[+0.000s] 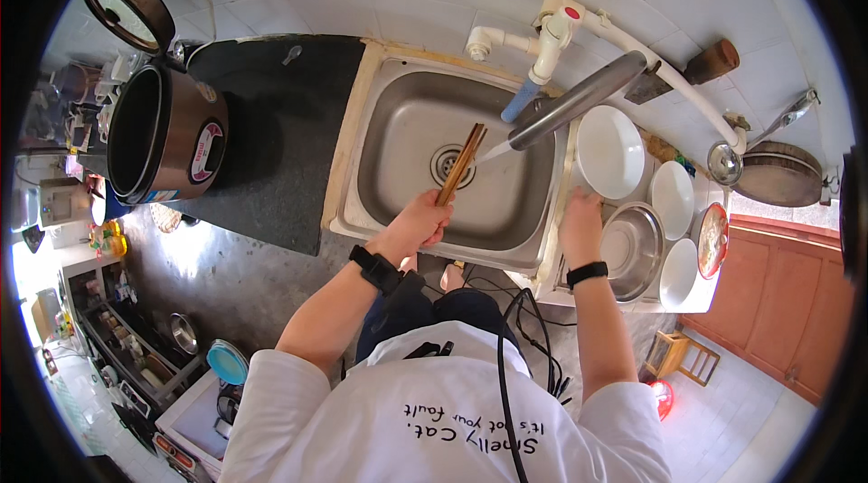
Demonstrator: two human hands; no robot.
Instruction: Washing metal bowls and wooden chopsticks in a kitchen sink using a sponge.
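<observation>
My left hand (pixel 424 217) grips a bundle of wooden chopsticks (pixel 461 164) by its near end. Their far ends point up and away over the drain (pixel 447 161) of a stainless steel sink (pixel 400 137). On the counter just right of the sink is my right hand (pixel 582 222), its fingers partly hidden. It lies between a large white bowl (pixel 610 152) and a steel basin (pixel 632 249); whether it holds anything cannot be seen. A thick steel tube (pixel 576 101) slants over the sink, with a pale streak, perhaps water, at its lower end.
A white tap (pixel 557 39) with a blue hose end (pixel 521 100) hangs above the sink. Further right stand smaller white bowls (pixel 673 199) and a red-rimmed dish (pixel 712 241). An open rice cooker (pixel 183 133) sits on the dark counter (pixel 285 144). Black cables (pixel 536 327) hang before me.
</observation>
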